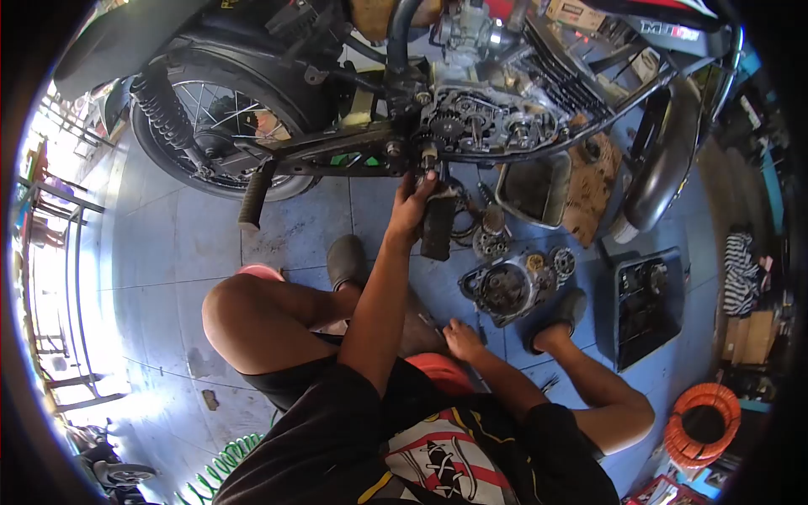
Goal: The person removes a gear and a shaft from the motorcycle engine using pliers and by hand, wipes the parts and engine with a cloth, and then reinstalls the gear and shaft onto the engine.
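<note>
My left hand [411, 204] reaches up under the motorcycle's opened engine [480, 122]. Its fingers are closed at a small metal fitting [429, 160] below the frame; what they grip is partly hidden. Right beside this hand hangs a black footpeg [437, 225]. My right hand [464, 340] is low, between my knees, with its fingers curled. A thin metallic thing [428, 320] shows near its fingertips, too small to make out. Gears and shafts are exposed in the engine.
Near my right foot, a removed engine cover [507, 288] lies on the blue tiles [194, 227]. Around it are a clutch part [491, 236], a metal pan [533, 189], cardboard [592, 189] and a black bin [644, 307]. The rear wheel [223, 126] stands at the upper left.
</note>
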